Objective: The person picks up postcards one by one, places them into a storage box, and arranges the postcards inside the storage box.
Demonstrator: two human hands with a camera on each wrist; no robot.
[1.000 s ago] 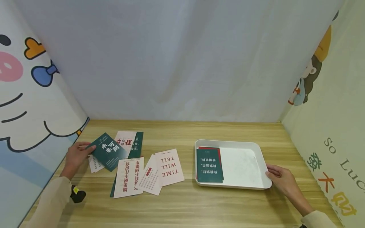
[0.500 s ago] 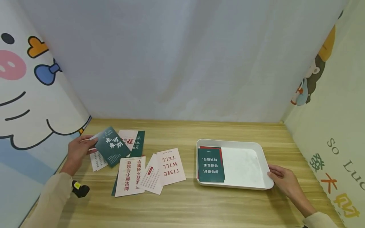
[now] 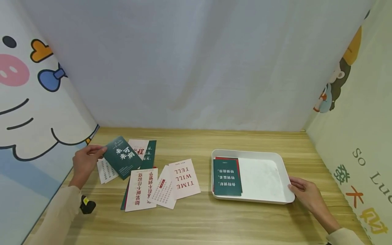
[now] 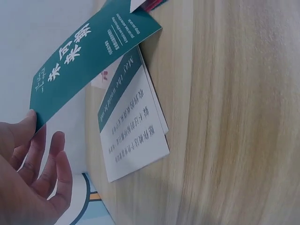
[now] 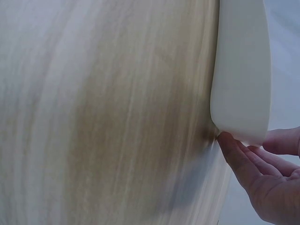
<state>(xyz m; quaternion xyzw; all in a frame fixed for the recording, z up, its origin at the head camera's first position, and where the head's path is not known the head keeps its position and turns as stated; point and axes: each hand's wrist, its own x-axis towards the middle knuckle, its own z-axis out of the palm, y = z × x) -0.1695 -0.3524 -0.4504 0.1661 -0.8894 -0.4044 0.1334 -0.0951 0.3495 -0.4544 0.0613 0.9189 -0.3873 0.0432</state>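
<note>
The left hand (image 3: pixel 88 161) pinches 1 corner of a dark green paper card (image 3: pixel 122 160) with white writing, and its other fingers curl loosely. That card is up over a messy spread of pink, white and green paper cards (image 3: pixel 142 190) on the light brown wooden bench (image 3: pixel 199 224). Its long side slants away from those fingers, to the right and a bit back toward the person. The right hand (image 3: pixel 307 195) grips the near right corner of a shallow white tray (image 3: pixel 260 180), thumb on the rim. The tray is well off to the right, past the messy spread, so the left hand is the one by the green card. The green card seems to say 未来可期, but its small print is too blurry. A pale pink card (image 3: pixel 183 178) says "TIME WILL TELL", upside down. The pale wall cloth (image 3: pixel 346 136) says "SO LUC", then gets cut off.
</note>
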